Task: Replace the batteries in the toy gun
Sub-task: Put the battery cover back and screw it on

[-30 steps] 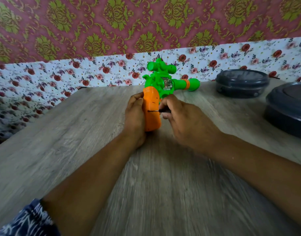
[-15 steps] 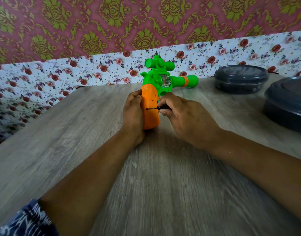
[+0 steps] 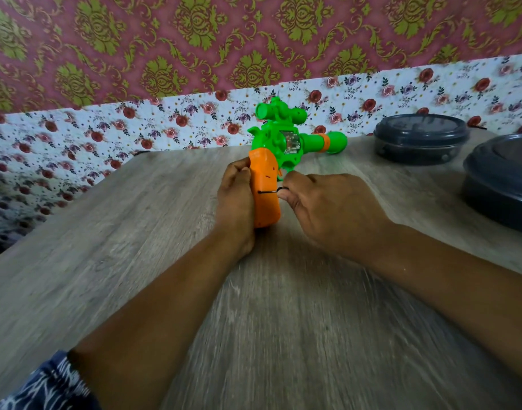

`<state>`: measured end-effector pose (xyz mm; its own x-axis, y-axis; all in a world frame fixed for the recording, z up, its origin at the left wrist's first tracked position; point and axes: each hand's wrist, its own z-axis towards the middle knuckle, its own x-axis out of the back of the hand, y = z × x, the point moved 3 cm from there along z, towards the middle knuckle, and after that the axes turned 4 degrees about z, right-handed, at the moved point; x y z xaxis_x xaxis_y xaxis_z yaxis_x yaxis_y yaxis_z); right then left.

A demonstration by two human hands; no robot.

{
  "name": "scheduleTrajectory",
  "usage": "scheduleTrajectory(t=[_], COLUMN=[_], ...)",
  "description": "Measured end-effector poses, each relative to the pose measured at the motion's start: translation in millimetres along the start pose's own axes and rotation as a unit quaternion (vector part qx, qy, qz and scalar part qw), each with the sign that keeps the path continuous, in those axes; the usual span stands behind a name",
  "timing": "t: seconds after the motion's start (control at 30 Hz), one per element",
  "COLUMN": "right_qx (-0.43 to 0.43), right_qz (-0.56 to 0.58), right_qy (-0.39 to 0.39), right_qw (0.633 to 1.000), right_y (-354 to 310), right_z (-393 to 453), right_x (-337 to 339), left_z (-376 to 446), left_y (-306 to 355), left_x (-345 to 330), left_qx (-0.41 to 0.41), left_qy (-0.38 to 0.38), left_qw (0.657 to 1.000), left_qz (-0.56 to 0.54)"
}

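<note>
At mid-table, toward the far edge, the toy gun [image 3: 283, 143] stands w/ its orange grip [image 3: 265, 190] down on the wood-grain table [image 3: 135, 232]; green body, scope on top, barrel w/ an orange ring pointing right. Left hand [image 3: 234, 202] wraps the grip from the left side, fingers curled round its back edge, heel of hand on the table. Right hand [image 3: 327, 208] sits just right of the grip, fingers curled, pinching a thin black screwdriver [image 3: 273, 191] between thumb and forefinger; most of the handle hidden in the fist. Shaft runs approx. horizontal, tip touching the grip's right face about mid-height. Whether the tip sits in a screw head: cannot tell, too small. Both forearms reach in from the near edge; a blue patterned sleeve [image 3: 47, 386] shows at bottom left. At far right, two dark grey round lidded containers [image 3: 421, 137] on the table, one near the back wall, the other [image 3: 502, 184] closer and cut off by the frame edge, both well apart from the gun. Behind: floral-print strip [image 3: 106, 131] below red-and-gold wallpaper [image 3: 194, 39].
</note>
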<state>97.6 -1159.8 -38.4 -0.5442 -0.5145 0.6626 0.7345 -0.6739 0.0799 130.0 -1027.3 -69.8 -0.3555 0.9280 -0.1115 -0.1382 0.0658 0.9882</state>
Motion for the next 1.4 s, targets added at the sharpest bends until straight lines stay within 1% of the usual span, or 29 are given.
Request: scheduleTrajectory(t=[0.1,0.13,0.17,0.2,0.23,0.27,0.3,0.33,0.37,0.4,0.47,0.5,0.53,0.57,0.63,0.67,0.77,0.83,0.97,1.03,1.1,1.13,1.17,1.2,1.27,1.3,1.33,1.37,1.4], right_qx=[-0.080,-0.134,-0.215,-0.323,-0.429,-0.500,-0.528,-0.531,-0.521,-0.490,-0.363,-0.277,-0.205,-0.142,-0.028,-0.001,0.057,0.067,0.027,-0.053,-0.158,-0.229,-0.318,-0.407,-0.538,-0.569,-0.587,-0.598,-0.602], right_qz=[0.019,0.062,0.150,0.280,0.414,0.499,0.535,0.544,0.536,0.505,0.362,0.276,0.213,0.166,0.040,-0.001,-0.073,-0.097,-0.052,0.023,0.088,0.144,0.221,0.317,0.484,0.538,0.575,0.602,0.624], right_qy=[0.013,0.000,-0.024,-0.041,-0.055,-0.079,-0.100,-0.123,-0.140,-0.150,-0.144,-0.138,-0.140,-0.140,-0.137,-0.157,-0.115,-0.082,-0.070,-0.085,-0.084,-0.097,-0.112,-0.122,-0.143,-0.153,-0.158,-0.161,-0.163], right_qw=[0.997,0.989,0.965,0.903,0.801,0.703,0.652,0.638,0.650,0.694,0.846,0.910,0.945,0.966,0.989,0.988,0.989,0.990,0.996,0.995,0.980,0.958,0.915,0.848,0.675,0.603,0.547,0.503,0.471], right_y=[-5.0,-6.6,-4.5,-0.5,1.4,2.4,3.8,4.2,4.1,4.2,6.0,6.6,7.2,8.1,5.4,3.6,4.1,-0.1,-9.0,-9.8,-7.7,-5.5,-2.5,-0.3,-0.3,-1.5,-2.9,-5.0,-6.4], right_z=[2.6,5.5,8.0,9.3,9.4,8.2,6.7,6.2,5.2,5.7,10.3,13.9,14.5,14.1,12.6,10.7,7.4,7.5,4.7,6.3,11.9,13.3,13.2,11.5,5.8,2.8,0.4,-1.0,-1.4], right_x=[1.0,0.1,-2.0,-4.7,-8.4,-11.1,-13.4,-14.4,-11.6,-7.6,1.3,5.0,5.4,5.7,8.1,9.0,8.9,7.9,0.0,-1.3,-0.6,-1.2,-2.6,-4.4,-8.3,-9.2,-10.1,-9.6,-9.4], left_z=[-3.4,-5.3,-5.9,-7.0,-7.4,-8.0,-8.2,-7.3,-6.4,-6.7,-5.8,-4.7,-4.2,-2.9,-2.5,-1.9,-2.3,-3.6,-5.9,-6.0,-7.1,-7.2,-7.6,-7.7,-10.0,-9.4,-9.6,-10.0,-8.6], left_y=[1.3,2.4,2.4,2.9,2.5,2.6,2.5,2.4,1.8,3.0,2.4,1.9,0.9,-0.2,-1.0,-1.1,0.2,1.1,2.0,2.5,2.8,2.3,1.8,1.0,0.9,0.6,1.6,3.1,3.2], left_x=[-0.9,-1.5,-1.9,-2.5,-3.1,-3.6,-4.0,-4.0,-3.9,-4.0,-3.6,-3.4,-2.5,-2.1,-2.4,-2.7,-2.6,-2.7,-2.9,-2.7,-2.5,-2.3,-2.4,-2.1,-2.7,-3.2,-3.2,-3.0,-2.4], left_qx=[-0.037,-0.053,-0.066,-0.077,-0.085,-0.092,-0.097,-0.099,-0.100,-0.100,-0.091,-0.081,-0.070,-0.060,-0.044,-0.039,-0.048,-0.068,-0.096,-0.101,-0.110,-0.118,-0.127,-0.134,-0.137,-0.136,-0.131,-0.128,-0.123], left_qy=[0.017,0.024,0.030,0.032,0.030,0.028,0.029,0.033,0.039,0.040,0.037,0.039,0.042,0.043,0.036,0.032,0.024,0.025,0.031,0.031,0.038,0.040,0.039,0.038,0.036,0.033,0.032,0.033,0.037], left_qw=[0.999,0.998,0.996,0.995,0.994,0.993,0.992,0.991,0.991,0.991,0.992,0.994,0.995,0.996,0.998,0.998,0.999,0.997,0.995,0.994,0.992,0.990,0.989,0.987,0.985,0.984,0.984,0.985,0.986], left_qz=[0.032,0.039,0.046,0.052,0.058,0.065,0.073,0.080,0.082,0.079,0.077,0.068,0.058,0.048,0.033,0.026,0.005,0.008,0.026,0.030,0.046,0.059,0.070,0.081,0.100,0.107,0.115,0.114,0.110])
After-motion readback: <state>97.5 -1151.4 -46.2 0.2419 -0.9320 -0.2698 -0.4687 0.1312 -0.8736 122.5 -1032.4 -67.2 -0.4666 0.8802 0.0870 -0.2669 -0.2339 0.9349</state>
